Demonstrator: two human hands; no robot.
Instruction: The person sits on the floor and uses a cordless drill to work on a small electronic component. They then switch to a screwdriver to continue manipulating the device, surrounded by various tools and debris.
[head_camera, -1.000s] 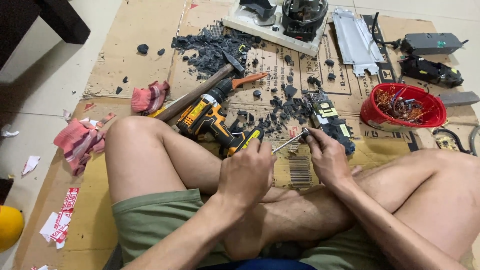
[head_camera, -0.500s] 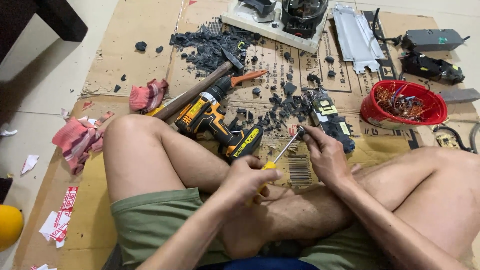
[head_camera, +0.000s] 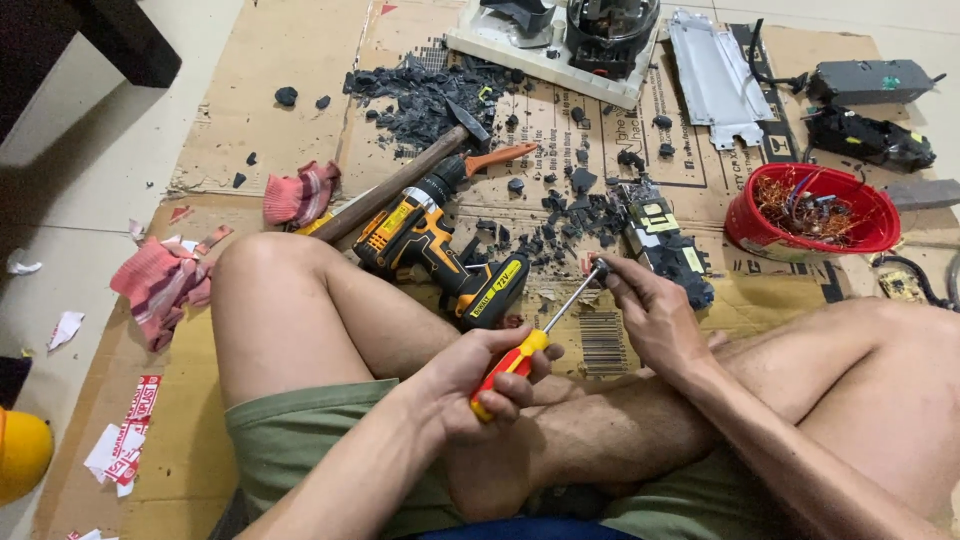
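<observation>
My left hand (head_camera: 480, 385) grips the red and yellow handle of a screwdriver (head_camera: 545, 335), low over my crossed legs. Its metal shaft points up and to the right. My right hand (head_camera: 650, 310) pinches the shaft's tip at about the front edge of the cardboard sheet (head_camera: 290, 60). Whether a small part sits between those fingers is too small to tell. A black and yellow cordless drill (head_camera: 435, 245) lies just beyond my left knee. A black electronic block (head_camera: 665, 245) with yellow labels lies just past my right hand.
A hammer (head_camera: 400, 185) with a wooden handle lies beside the drill, among several black broken pieces (head_camera: 420, 95). A red bowl (head_camera: 815, 210) of wires stands at right. Red rags (head_camera: 160, 280) lie left. A white appliance base (head_camera: 555, 40) and grey metal plate (head_camera: 710, 70) lie farther back.
My left hand has slid down and back toward my body along the screwdriver to its handle. My right hand has stayed at the tip.
</observation>
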